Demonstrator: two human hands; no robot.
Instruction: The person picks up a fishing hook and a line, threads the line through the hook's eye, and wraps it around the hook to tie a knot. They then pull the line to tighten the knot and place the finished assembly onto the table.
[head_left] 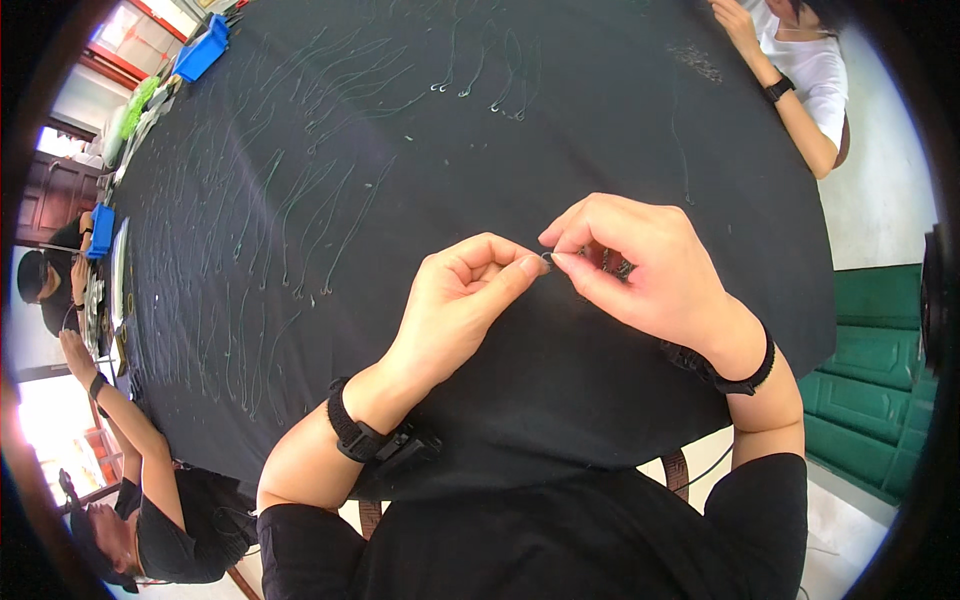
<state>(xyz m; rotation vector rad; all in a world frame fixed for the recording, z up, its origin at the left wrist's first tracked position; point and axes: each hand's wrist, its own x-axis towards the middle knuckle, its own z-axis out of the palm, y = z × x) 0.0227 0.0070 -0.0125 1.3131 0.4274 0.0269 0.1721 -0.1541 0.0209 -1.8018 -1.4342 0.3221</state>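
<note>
Directions follow a clock face centred on the joined fingertips, with 12 at the far side of the table [600, 150], which carries a smooth black cloth. The left hand [450, 310] and the right hand [655, 265] meet at the centre. The grip of each hand is closed, thumb against index finger, on a small thin dark metallic piece [546, 258]; its exact shape is too small to tell. The right palm also retains a cluster of small dark metallic pieces [617, 265] behind the curled fingers. Each wrist carries a black fabric strap [748, 376].

From 9 to 11 o'clock, rows of thin dark-green lines [345, 235] lie spread across the cloth. At 11 o'clock, small silvery hooks [464, 94] terminate several lines. At 2 o'clock, a single thin dark line [676, 130] lies near the right hand. At 1 o'clock rests a loose scatter of small metallic pieces [695, 62], near a co-worker in a white shirt [810, 75]. A blue rectangular plastic tray [205, 50] sits at 10 o'clock. At 8 o'clock, a co-worker in a black shirt [185, 540] raises the forearms beside the table.
</note>
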